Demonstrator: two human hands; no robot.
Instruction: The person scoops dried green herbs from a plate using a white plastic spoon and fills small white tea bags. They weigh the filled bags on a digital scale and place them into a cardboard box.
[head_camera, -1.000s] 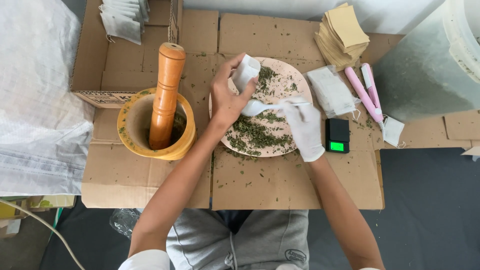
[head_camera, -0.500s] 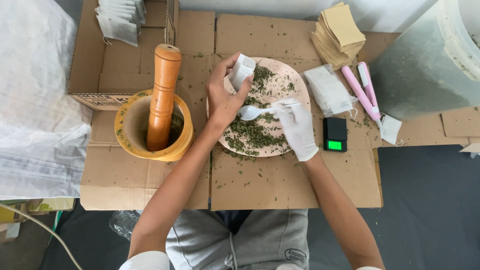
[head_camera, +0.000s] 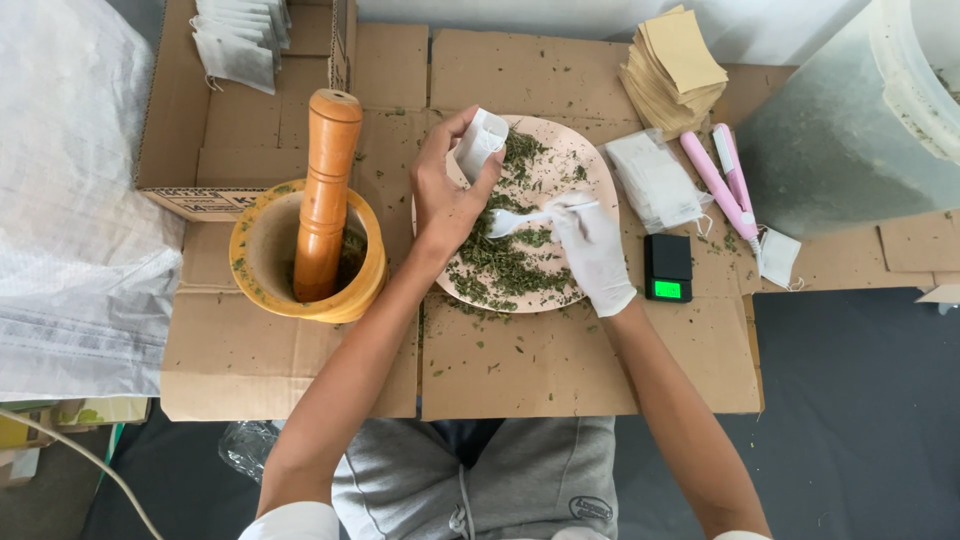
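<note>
Head view: white spoon (head_camera: 520, 218) lengthwise left-right, bowl leftward, pinched in gloved right hand (head_camera: 592, 245); left hand (head_camera: 447, 195) gripping pouch (head_camera: 480, 142).

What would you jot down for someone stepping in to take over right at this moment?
Left hand: bare, holds a small white sachet open above the pink plate.
Right hand: in a white glove, grip closed on a white spoon whose bowl points at the sachet.
Dried green herb lies spread on the plate; crumbs dot the cardboard.
Beside the plate: empty sachets, a small black scale, a pink sealer.
Left of the plate: yellow mortar with wooden pestle.
Done: sachets lie in the box at top left.
Left: herb still on the plate.
</note>
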